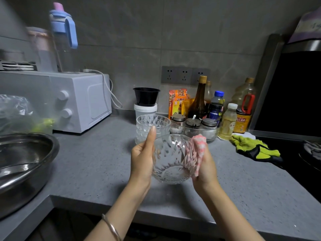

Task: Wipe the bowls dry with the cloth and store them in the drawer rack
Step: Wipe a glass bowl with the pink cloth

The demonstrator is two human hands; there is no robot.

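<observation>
I hold a clear cut-glass bowl (pixel 171 160) up over the grey counter, tilted with its mouth facing away. My left hand (pixel 144 156) grips its left side, thumb straight up along the rim. My right hand (pixel 205 164) holds a pink-and-white checked cloth (pixel 198 150) pressed over the bowl's right rim. Behind them a stack of similar glass bowls (pixel 152 126) stands on the counter. No drawer rack is in view.
A white microwave (pixel 78 101) stands at the left, a steel basin (pixel 22 164) in front of it. Sauce bottles and a tray of condiment jars (pixel 196 126) line the back wall. A green glove (pixel 255 148) lies beside the black stove (pixel 295 153).
</observation>
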